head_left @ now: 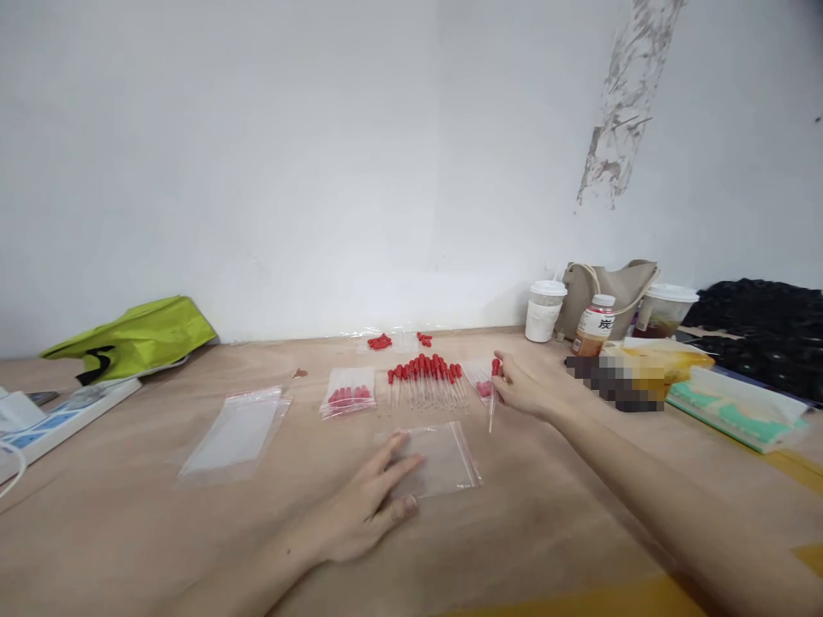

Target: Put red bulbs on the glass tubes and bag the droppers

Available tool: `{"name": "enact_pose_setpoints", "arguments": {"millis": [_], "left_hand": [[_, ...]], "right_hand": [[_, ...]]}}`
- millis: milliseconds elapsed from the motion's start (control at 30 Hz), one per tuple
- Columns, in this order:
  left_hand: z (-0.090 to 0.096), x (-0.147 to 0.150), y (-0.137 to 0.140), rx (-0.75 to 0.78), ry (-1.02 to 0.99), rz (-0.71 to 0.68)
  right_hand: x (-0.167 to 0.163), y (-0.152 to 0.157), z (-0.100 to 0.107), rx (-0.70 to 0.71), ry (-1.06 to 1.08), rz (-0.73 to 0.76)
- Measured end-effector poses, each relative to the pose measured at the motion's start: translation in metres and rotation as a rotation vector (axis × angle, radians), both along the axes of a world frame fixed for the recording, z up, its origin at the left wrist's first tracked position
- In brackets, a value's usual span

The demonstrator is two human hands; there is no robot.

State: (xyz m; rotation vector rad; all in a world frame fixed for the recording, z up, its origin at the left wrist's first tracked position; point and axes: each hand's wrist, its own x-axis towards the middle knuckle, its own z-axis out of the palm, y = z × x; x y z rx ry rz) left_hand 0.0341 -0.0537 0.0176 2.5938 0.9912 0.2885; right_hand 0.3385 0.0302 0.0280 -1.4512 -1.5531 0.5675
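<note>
My left hand (379,497) lies with its fingers spread on a clear zip bag (443,463) that is flat on the table. Pinched in my right hand (511,386) is a glass dropper (493,398) with a red rubber bulb, its thin tip pointing down. A fanned row of several red-bulbed droppers (428,370) is on the table between and beyond my hands. To the left of that row sits a zip bag of red bulbs (349,392). Another small bag with red bulbs (479,381) lies right beside my right hand, partly hidden by it.
A stack of clear bags (235,433) lies at the left. Loose red bulbs (379,341) rest near the wall. A power strip (70,420) and green bag (138,338) are far left. Paper cup (545,313), bottle (592,326) and tissue pack (733,407) stand right.
</note>
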Motion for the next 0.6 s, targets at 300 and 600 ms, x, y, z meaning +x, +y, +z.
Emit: {"name": "enact_pose_setpoints", "arguments": {"millis": [300, 600], "left_hand": [[-0.007, -0.012, 0.021, 0.137, -0.108, -0.050], [-0.008, -0.011, 0.022, 0.080, -0.111, -0.016]], "right_hand": [[-0.019, -0.033, -0.057, 0.076, 0.493, 0.076], [-0.020, -0.039, -0.053, 0.044, 0.512, 0.097]]}}
